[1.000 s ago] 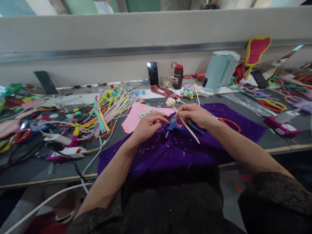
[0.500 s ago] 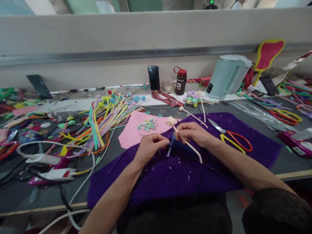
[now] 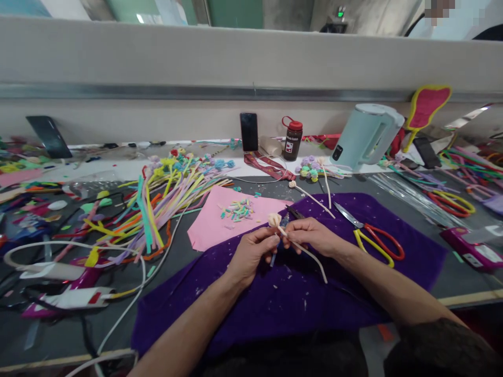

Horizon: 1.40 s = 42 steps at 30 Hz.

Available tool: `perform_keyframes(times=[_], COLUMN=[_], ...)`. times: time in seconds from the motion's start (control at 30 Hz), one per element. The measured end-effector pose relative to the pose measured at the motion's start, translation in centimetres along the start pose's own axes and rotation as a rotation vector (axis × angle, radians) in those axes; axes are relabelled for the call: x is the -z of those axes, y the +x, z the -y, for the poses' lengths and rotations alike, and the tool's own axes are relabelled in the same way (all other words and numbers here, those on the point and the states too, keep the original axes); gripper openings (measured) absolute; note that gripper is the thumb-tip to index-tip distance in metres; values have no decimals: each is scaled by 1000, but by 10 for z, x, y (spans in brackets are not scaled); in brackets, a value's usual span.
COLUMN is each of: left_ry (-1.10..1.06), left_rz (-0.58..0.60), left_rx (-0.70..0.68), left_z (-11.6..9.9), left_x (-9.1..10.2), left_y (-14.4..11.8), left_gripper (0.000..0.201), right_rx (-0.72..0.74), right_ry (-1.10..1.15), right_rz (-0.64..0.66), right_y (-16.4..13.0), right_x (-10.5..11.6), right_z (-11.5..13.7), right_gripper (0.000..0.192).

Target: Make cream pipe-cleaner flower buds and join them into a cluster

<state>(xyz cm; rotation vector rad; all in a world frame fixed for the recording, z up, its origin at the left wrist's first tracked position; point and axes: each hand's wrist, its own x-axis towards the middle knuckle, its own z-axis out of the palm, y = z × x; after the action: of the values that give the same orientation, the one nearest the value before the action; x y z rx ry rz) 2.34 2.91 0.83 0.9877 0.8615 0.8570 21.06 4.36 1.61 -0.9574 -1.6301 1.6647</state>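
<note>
A blue tool (image 3: 280, 230) is mostly hidden between the left hand (image 3: 251, 253) and right hand (image 3: 314, 236). The bottle (image 3: 292, 139) label is too small to read. The purple cloth (image 3: 298, 293) runs under the forearms.

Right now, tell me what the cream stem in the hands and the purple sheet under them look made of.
Cream stem: likely a pipe cleaner, matte and fuzzy, bending limply with a curled bud tip.
Purple sheet: seemingly felt or fleece, matte and rumpled, with pale fluff clinging to it.
</note>
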Motion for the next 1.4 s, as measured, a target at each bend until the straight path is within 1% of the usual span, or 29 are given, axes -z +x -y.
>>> perform_keyframes(times=[0.1,0.2,0.37,0.5,0.57,0.73,0.87,0.97,1.03,1.07,1.13,1.17,1.2,1.23,1.3,1.33,1.4], left_ry=[-23,1,26,7,-3,29,38,-35,-89,-111,-148,-162,-172,-175,-169,-166,-167], left_rz=[-20,-45,-19,-23,-38,-113,-124,-139,-143,-145,-159,-169,-173,-168,-140,-125,-95], left_rx=[1,0,-45,-11,-9,-89,-51,-39,-66,-84,-109,-108,-98,-79,-35,-10,36], left_z=[2,2,-2,-5,-4,3,4,-1,-6,-9,-13,-15,-16,-17,-18,-18,-17], left_x=[-2,-2,-8,-12,-12,-10,-12,-12,-10,-8,-4,-3,-2,-1,0,-1,-1], left_y=[5,9,16,19,20,16,11,9,9,9,9,9,9,8,7,7,5], left_gripper=[28,24,18,18,18,16,16,17,18,18,18,18,19,20,22,23,24], right_rx=[-4,-21,11,7,-3,-71,-133,-139,-110,-73,41,90,96,42,-171,-215,-262], right_ry=[-7,3,31,71,97,138,114,79,-13,-95,-344,-458,-575,-704,-1027,-1077,-1108], right_rz=[1,16,-18,-30,-19,1,48,69,100,107,87,16,-81,-182,-451,-525,-583], right_y=[1,1,0,0,0,-1,-3,-7,-9,-10,-7,-3,3,11,30,40,58], right_x=[-3,-5,-6,-7,-8,-14,-19,-24,-23,-19,-4,8,21,36,66,79,100], right_z=[-1,-4,-7,-10,-11,-11,-12,-12,-8,-4,6,11,15,18,19,16,8], right_gripper=[19,21,26,29,29,30,34,33,33,33,30,28,27,28,25,24,22])
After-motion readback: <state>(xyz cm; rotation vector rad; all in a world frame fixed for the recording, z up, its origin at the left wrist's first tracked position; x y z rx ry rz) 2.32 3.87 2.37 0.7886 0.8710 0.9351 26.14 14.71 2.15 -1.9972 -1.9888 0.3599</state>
